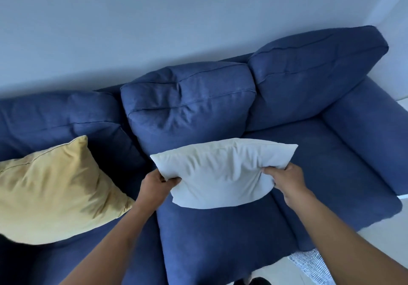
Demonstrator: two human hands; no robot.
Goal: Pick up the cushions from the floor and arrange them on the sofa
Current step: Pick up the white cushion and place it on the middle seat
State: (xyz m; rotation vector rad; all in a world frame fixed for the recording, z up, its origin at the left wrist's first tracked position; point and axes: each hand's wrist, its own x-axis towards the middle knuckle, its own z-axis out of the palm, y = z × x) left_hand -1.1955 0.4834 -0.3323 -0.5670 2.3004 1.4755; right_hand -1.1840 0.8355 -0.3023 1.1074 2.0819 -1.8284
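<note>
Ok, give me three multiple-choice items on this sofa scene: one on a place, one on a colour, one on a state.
1. Where does the yellow cushion lie?
A. on the left seat of the sofa
B. on the floor
C. on the right armrest

2. What colour is the cushion being held?
A. red
B. white
C. green

3. How is the white cushion held?
A. by the left hand alone
B. by nobody, it lies flat
C. by both hands, one at each side

Answers:
1 A, it leans against the left back pad.
2 B, the cushion between the hands is white against the blue sofa.
3 C, the left hand and the right hand each have a grip on a side, with the cushion in front of the middle back pad.
</note>
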